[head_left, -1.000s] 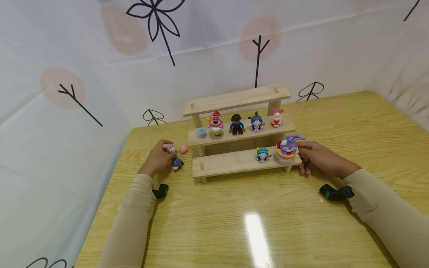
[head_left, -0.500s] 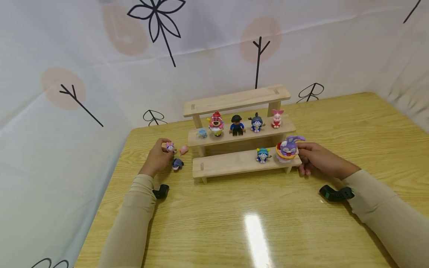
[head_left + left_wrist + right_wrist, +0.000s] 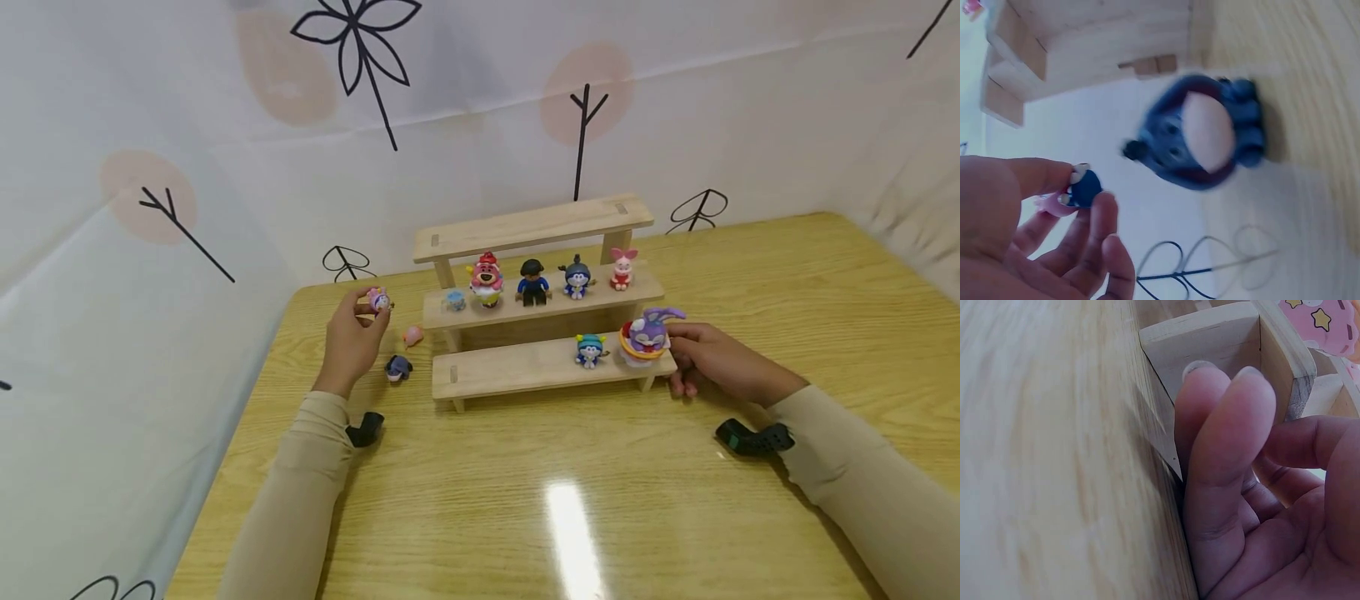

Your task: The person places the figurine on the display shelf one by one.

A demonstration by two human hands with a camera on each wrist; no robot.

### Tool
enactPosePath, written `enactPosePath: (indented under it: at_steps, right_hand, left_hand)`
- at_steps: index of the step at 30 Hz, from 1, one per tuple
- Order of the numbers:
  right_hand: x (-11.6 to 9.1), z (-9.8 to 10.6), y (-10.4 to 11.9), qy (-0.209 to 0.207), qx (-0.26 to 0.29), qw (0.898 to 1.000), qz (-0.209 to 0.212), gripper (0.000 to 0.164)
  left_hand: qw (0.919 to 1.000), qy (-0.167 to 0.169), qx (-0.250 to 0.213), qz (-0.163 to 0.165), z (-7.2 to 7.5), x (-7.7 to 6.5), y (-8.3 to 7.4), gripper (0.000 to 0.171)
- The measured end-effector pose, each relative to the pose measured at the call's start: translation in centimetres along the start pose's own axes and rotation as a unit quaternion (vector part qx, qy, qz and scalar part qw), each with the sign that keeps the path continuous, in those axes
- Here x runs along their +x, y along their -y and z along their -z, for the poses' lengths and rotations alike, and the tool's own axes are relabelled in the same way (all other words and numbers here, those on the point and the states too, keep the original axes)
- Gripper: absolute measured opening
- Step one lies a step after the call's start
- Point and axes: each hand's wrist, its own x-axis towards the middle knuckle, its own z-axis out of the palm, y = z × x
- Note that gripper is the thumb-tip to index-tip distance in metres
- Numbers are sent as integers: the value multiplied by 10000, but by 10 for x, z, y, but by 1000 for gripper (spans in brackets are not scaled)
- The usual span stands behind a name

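Observation:
My left hand point(image 3: 351, 343) pinches a small figurine with a pink hat point(image 3: 379, 301) between thumb and fingertips, raised above the table. Its blue body point(image 3: 1085, 187) shows in the left wrist view. Below stand a dark blue donkey figurine point(image 3: 398, 367) and a small pink piece point(image 3: 412, 336). At the right end of a three-tier wooden display shelf point(image 3: 510, 371), my right hand point(image 3: 712, 358) grips the lowest board's end, with other fingers curled beneath. Close to it sits a purple rabbit figurine point(image 3: 647, 337) in a cup; a blue-hatted figurine point(image 3: 590, 350) stands beside that.
The middle tier holds a small light-blue piece point(image 3: 455, 300), a pink bear figurine point(image 3: 487, 282), a black-capped toy man point(image 3: 532, 283), a dark-hatted figurine point(image 3: 577, 278) and a pink piglet figurine point(image 3: 622, 270). A patterned cloth point(image 3: 480, 108) hangs behind the wooden table point(image 3: 465, 483).
My left hand has lifted the pink-hatted figurine up and away from the donkey on the table. The right hand stays at the shelf's end.

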Motion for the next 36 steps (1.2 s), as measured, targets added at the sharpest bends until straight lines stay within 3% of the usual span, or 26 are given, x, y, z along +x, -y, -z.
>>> enactPosePath:
  at_steps: [7, 12, 19, 26, 30, 36]
  right_hand:
    - [0, 3, 0, 24, 15, 10000, 35, 47]
    - [1, 2, 0, 3, 14, 10000, 91, 45]
    - [0, -2, 0, 32, 36, 9999, 106, 49]
    - [-1, -2, -2, 79, 43, 9998, 182, 42]
    - [-3, -2, -1, 83, 20, 9998, 177, 41]
    - [-1, -2, 2, 6, -9, 10000, 58, 48]
  left_hand:
    - [9935, -519, -673, -762, 0, -13, -34, 43]
    - [9837, -597, -1059, -1326, 0, -24, -53, 41]
    - [9771, -290, -1214, -1723, -6, -36, -65, 39]
    - [9657, 32, -1152, -2327, -27, -53, -83, 37]
    - [9585, 395, -1140, -2583, -39, -63, -92, 37]
    - [9539, 1011, -1011, -2637, -58, -70, -102, 35]
